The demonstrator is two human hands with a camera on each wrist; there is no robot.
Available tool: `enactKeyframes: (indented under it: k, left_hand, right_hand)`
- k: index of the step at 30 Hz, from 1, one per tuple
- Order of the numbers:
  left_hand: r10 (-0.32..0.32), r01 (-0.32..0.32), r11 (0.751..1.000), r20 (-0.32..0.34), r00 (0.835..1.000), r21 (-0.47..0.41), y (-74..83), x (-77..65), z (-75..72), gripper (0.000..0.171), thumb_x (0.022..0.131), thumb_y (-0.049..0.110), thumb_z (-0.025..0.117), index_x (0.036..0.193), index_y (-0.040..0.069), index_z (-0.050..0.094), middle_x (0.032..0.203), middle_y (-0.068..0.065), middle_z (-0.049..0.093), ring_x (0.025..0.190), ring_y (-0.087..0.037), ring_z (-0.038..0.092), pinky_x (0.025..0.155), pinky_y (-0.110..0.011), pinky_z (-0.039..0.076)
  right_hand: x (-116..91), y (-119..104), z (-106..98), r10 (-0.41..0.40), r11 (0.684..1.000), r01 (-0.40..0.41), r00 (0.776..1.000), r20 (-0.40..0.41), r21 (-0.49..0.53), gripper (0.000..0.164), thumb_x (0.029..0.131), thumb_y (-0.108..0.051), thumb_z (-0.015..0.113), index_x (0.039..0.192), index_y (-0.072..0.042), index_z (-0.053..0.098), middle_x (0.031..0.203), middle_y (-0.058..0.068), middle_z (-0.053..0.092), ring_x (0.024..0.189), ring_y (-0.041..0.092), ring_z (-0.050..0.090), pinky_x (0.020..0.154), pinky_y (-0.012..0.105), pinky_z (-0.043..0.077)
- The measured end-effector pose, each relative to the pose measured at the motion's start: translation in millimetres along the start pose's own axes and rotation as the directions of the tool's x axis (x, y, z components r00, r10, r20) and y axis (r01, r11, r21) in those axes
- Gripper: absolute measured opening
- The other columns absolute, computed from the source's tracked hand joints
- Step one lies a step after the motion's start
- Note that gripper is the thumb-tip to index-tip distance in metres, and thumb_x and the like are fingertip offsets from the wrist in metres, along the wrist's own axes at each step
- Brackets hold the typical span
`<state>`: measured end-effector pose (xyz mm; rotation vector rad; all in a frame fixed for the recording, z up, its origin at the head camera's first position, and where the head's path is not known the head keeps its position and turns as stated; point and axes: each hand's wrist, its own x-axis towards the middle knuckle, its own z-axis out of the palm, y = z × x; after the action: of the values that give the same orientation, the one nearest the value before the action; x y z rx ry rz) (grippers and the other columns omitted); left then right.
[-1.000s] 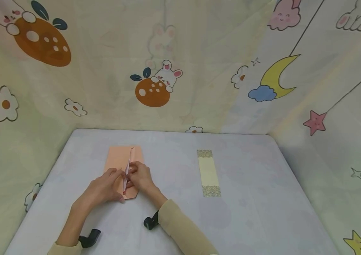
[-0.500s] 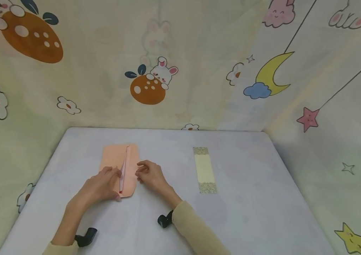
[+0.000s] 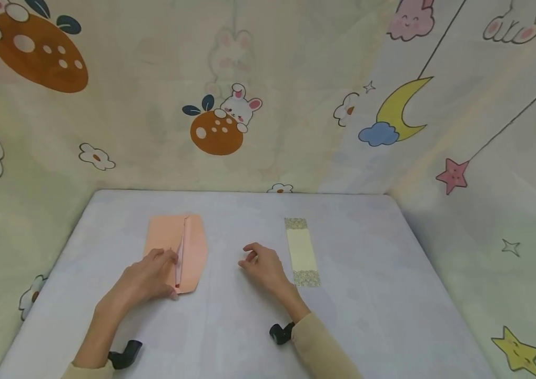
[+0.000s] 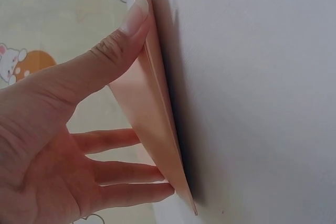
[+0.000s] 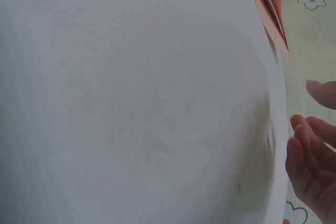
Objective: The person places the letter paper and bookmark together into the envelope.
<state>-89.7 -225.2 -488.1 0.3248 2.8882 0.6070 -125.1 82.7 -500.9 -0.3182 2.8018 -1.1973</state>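
Note:
A peach paper envelope [image 3: 195,252] lies at the left of the table, with a long slit near its middle standing slightly apart and a pale inside showing. My left hand [image 3: 151,273] holds it, the thumb at the near end and the fingers over the top. In the left wrist view, the envelope [image 4: 149,114] is raised along one side, between the thumb and the outstretched fingers [image 4: 126,171]. To the right, apart from the envelope, my right hand [image 3: 265,268] hovers with loosely bent fingers and nothing in them.
A pale yellow strip with glittery gold ends [image 3: 302,251] lies just beyond the right hand. The white-covered table [image 3: 367,295] backs onto a cartoon-printed cloth [image 3: 154,95]. A black wrist camera [image 3: 125,355] sits on the left wrist, another [image 3: 281,334] on the right.
My right hand has let go of the envelope's slit and moved right toward the yellow strip. The left hand has stayed on the envelope. The head view has shifted slightly.

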Motion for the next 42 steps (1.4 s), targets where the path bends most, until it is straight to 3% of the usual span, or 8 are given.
enactKeyframes:
  k: [4, 14, 19, 25, 32, 42]
  left_hand:
    - [-0.002, 0.003, 1.000, -0.007, 1.000, 0.002, -1.3, 0.5, -2.7, 0.074, 0.062, 0.036, 0.099, 0.122, 0.015, 0.061, 0.132, -0.025, 0.056, 0.095, -0.040, 0.065, 0.076, -0.063, 0.052]
    - [-0.010, 0.010, 1.000, 0.019, 1.000, 0.015, -2.1, 2.0, -2.1, 0.076, 0.062, 0.036, 0.099, 0.122, 0.013, 0.060, 0.135, -0.029, 0.053, 0.098, -0.044, 0.064, 0.074, -0.064, 0.052]
    - [0.009, -0.009, 1.000, -0.005, 1.000, 0.015, -0.1, -0.3, -3.2, 0.075, 0.060, 0.035, 0.099, 0.120, 0.013, 0.060, 0.133, -0.030, 0.054, 0.098, -0.044, 0.064, 0.074, -0.065, 0.053]
    - [0.014, -0.014, 1.000, -0.003, 1.000, 0.007, -0.4, 0.0, -2.1, 0.076, 0.061, 0.035, 0.099, 0.121, 0.013, 0.059, 0.132, -0.029, 0.054, 0.097, -0.043, 0.064, 0.072, -0.064, 0.052]
    - [0.008, -0.008, 1.000, -0.006, 1.000, 0.012, -2.3, -0.9, -1.1, 0.077, 0.061, 0.037, 0.099, 0.122, 0.013, 0.058, 0.136, -0.031, 0.051, 0.089, -0.045, 0.065, 0.072, -0.064, 0.053]
    - [0.012, -0.012, 1.000, -0.019, 1.000, 0.005, -2.6, -1.3, 0.7, 0.079, 0.062, 0.038, 0.098, 0.125, 0.012, 0.058, 0.138, -0.031, 0.051, 0.097, -0.048, 0.064, 0.074, -0.067, 0.052]
  right_hand:
    - [-6.2, 14.4, -14.9, 0.017, 0.999, -0.019, 0.999, -0.033, -0.044, 0.033, 0.089, -0.018, 0.079, 0.118, -0.005, 0.070, 0.090, 0.005, 0.072, 0.069, 0.009, 0.057, 0.063, 0.025, 0.047]
    - [-16.2, 46.6, -53.2, 0.189, 0.978, -0.195, 0.978, -0.088, -0.074, 0.038, 0.088, -0.021, 0.080, 0.120, -0.003, 0.068, 0.096, 0.009, 0.070, 0.080, 0.020, 0.062, 0.071, 0.036, 0.050]
    - [-19.8, 58.4, -67.4, 0.252, 0.955, -0.268, 0.958, -0.134, -0.125, 0.048, 0.089, -0.026, 0.080, 0.125, 0.001, 0.065, 0.104, 0.016, 0.066, 0.087, 0.028, 0.062, 0.071, 0.041, 0.050]
    - [-25.0, 64.2, -77.1, 0.327, 0.906, -0.359, 0.930, -0.169, -0.225, 0.069, 0.087, -0.040, 0.081, 0.130, 0.009, 0.058, 0.116, 0.029, 0.057, 0.100, 0.040, 0.061, 0.074, 0.053, 0.053]
    - [-24.4, 67.6, -76.1, 0.361, 0.851, -0.394, 0.919, -0.159, -0.347, 0.064, 0.083, -0.046, 0.083, 0.103, 0.009, 0.056, 0.102, 0.027, 0.051, 0.086, 0.035, 0.052, 0.061, 0.046, 0.048]
    - [-19.6, 69.3, -83.4, 0.383, 0.832, -0.403, 0.914, -0.131, -0.380, 0.067, 0.082, -0.044, 0.084, 0.111, 0.011, 0.058, 0.104, 0.025, 0.053, 0.081, 0.035, 0.060, 0.068, 0.051, 0.052]
